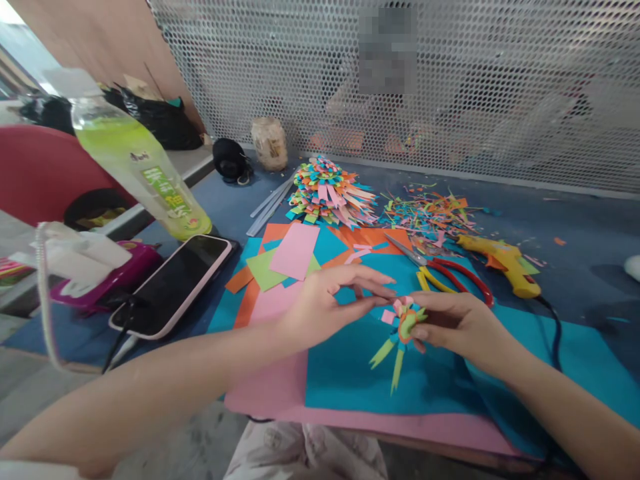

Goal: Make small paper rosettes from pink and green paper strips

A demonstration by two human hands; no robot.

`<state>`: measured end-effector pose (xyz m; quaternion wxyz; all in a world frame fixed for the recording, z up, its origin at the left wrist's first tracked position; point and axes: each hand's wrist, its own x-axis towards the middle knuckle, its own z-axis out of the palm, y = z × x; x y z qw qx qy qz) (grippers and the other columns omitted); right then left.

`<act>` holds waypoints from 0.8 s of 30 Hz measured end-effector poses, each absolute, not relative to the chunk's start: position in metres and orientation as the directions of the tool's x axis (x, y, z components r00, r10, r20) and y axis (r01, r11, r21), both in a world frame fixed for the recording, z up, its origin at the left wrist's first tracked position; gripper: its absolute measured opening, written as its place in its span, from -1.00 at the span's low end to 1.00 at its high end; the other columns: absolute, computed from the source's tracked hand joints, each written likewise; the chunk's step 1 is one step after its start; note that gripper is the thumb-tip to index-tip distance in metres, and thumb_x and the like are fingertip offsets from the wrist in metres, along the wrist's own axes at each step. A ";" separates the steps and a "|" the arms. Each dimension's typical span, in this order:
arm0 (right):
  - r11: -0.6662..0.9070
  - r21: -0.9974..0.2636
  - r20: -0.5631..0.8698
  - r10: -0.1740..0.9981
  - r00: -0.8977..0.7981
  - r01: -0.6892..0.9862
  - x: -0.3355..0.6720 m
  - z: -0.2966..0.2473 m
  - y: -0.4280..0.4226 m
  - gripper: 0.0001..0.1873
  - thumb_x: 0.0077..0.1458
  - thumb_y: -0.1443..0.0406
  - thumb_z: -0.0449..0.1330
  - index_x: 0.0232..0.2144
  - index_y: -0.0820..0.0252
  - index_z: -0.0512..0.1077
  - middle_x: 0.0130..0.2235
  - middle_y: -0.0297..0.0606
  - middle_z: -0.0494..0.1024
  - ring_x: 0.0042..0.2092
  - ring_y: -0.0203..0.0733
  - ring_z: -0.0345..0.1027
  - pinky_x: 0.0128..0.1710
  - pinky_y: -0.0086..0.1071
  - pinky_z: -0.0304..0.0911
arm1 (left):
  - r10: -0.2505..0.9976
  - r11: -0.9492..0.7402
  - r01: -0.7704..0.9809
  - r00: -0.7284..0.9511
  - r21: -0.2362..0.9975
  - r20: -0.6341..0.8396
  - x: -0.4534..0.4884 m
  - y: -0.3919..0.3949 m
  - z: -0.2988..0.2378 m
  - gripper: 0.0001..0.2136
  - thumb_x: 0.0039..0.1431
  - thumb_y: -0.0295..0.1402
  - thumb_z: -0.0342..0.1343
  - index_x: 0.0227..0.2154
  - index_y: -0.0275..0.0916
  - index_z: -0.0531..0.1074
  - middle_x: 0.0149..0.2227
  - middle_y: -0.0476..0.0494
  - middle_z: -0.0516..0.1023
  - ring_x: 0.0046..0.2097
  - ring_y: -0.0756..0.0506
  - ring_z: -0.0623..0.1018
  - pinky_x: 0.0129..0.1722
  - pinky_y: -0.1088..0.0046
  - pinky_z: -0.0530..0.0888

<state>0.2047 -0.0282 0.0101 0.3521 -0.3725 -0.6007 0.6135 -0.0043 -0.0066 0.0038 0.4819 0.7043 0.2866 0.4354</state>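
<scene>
My right hand (pixel 453 323) pinches a small paper craft piece (pixel 404 327) made of rolled green, orange and pink strips, with loose green strips hanging from it. My left hand (pixel 330 303) is beside it, fingers curled and reaching toward the piece, the fingertips close to a pink strip at its top. Both hands hover above blue and pink paper sheets (pixel 350 373) on the table. What the left fingertips grip is too small to make out.
Red-and-yellow scissors (pixel 440 273) and a yellow glue gun (pixel 503 263) lie right of centre. A pile of finished coloured paper pieces (pixel 330 190) and scraps (pixel 425 213) sit behind. A phone (pixel 175 283), a green drink bottle (pixel 140 167) and a jar (pixel 270 143) stand left. A mesh screen (pixel 500 80) backs the table.
</scene>
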 end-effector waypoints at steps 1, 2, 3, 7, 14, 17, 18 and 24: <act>-0.072 -0.997 -0.060 0.870 -0.490 -0.005 0.206 0.008 -0.028 -0.79 -0.09 0.34 0.30 -0.31 0.15 0.51 -0.48 -0.31 0.53 -0.55 -0.38 0.33 -0.58 -0.50 0.31 | 0.824 -0.369 -0.024 0.454 0.929 0.339 -0.004 -0.007 0.004 -0.83 0.08 -0.42 0.12 -0.23 -0.26 0.45 -0.26 -0.14 0.60 -0.20 -0.03 0.58 -0.21 0.46 0.52; -0.106 -0.994 -0.084 0.863 -0.498 -0.017 0.208 0.007 -0.027 -0.79 -0.10 0.32 0.31 -0.31 0.15 0.51 -0.49 -0.31 0.53 -0.56 -0.38 0.32 -0.58 -0.49 0.30 | 0.826 -0.362 -0.035 0.451 0.932 0.338 -0.004 -0.007 0.003 -0.83 0.08 -0.42 0.12 -0.22 -0.26 0.45 -0.26 -0.14 0.60 -0.20 -0.02 0.58 -0.21 0.46 0.52; -0.133 -0.991 -0.103 0.861 -0.498 -0.025 0.209 0.006 -0.026 -0.77 -0.11 0.30 0.32 -0.30 0.15 0.51 -0.50 -0.31 0.53 -0.56 -0.37 0.32 -0.59 -0.49 0.29 | 0.830 -0.353 -0.045 0.445 0.934 0.336 -0.004 -0.008 0.003 -0.82 0.08 -0.42 0.12 -0.22 -0.26 0.44 -0.26 -0.14 0.60 -0.21 -0.03 0.58 -0.21 0.46 0.52; -0.215 -0.976 -0.165 0.847 -0.506 -0.042 0.209 0.007 -0.026 -0.73 -0.16 0.24 0.34 -0.31 0.16 0.52 -0.51 -0.31 0.51 -0.56 -0.36 0.30 -0.61 -0.48 0.26 | 0.852 -0.347 -0.026 0.408 0.937 0.327 -0.004 -0.008 0.003 -0.83 0.08 -0.41 0.13 -0.23 -0.26 0.44 -0.28 -0.16 0.60 -0.21 -0.06 0.59 -0.21 0.42 0.53; -0.268 -0.945 -0.132 0.837 -0.531 -0.188 0.207 0.009 -0.026 -0.77 -0.16 0.26 0.34 -0.35 0.10 0.52 -0.54 -0.37 0.46 -0.56 -0.39 0.26 -0.60 -0.51 0.27 | 0.870 -0.351 -0.078 0.341 0.933 0.355 -0.002 -0.005 0.007 -0.89 0.04 -0.44 0.16 -0.33 -0.29 0.43 -0.30 -0.13 0.57 -0.26 -0.03 0.60 -0.26 0.48 0.55; -0.229 -0.952 -0.096 0.855 -0.509 -0.205 0.210 0.009 -0.024 -0.77 -0.12 0.26 0.32 -0.30 0.04 0.52 -0.49 -0.36 0.48 -0.54 -0.39 0.27 -0.60 -0.50 0.27 | 0.873 -0.378 -0.074 0.303 0.923 0.382 -0.003 -0.004 0.008 -0.88 0.04 -0.43 0.16 -0.32 -0.27 0.44 -0.31 -0.10 0.58 -0.25 0.00 0.58 -0.24 0.50 0.54; -0.213 -0.956 -0.088 0.864 -0.495 -0.203 0.211 0.009 -0.023 -0.77 -0.12 0.26 0.32 -0.30 0.02 0.52 -0.48 -0.36 0.48 -0.53 -0.38 0.28 -0.60 -0.50 0.26 | 0.871 -0.391 -0.063 0.298 0.918 0.391 -0.004 -0.004 0.008 -0.88 0.04 -0.44 0.16 -0.31 -0.27 0.45 -0.31 -0.10 0.58 -0.23 -0.01 0.58 -0.23 0.50 0.53; -0.204 -0.963 -0.083 0.845 -0.528 -0.174 0.212 0.006 -0.021 -0.70 -0.11 0.24 0.31 -0.23 0.03 0.50 -0.48 -0.35 0.48 -0.55 -0.39 0.26 -0.60 -0.50 0.26 | 0.867 -0.382 -0.047 0.329 0.923 0.375 -0.004 -0.002 0.005 -0.80 0.05 -0.40 0.16 -0.22 -0.26 0.42 -0.28 -0.12 0.56 -0.16 -0.05 0.55 -0.19 0.44 0.51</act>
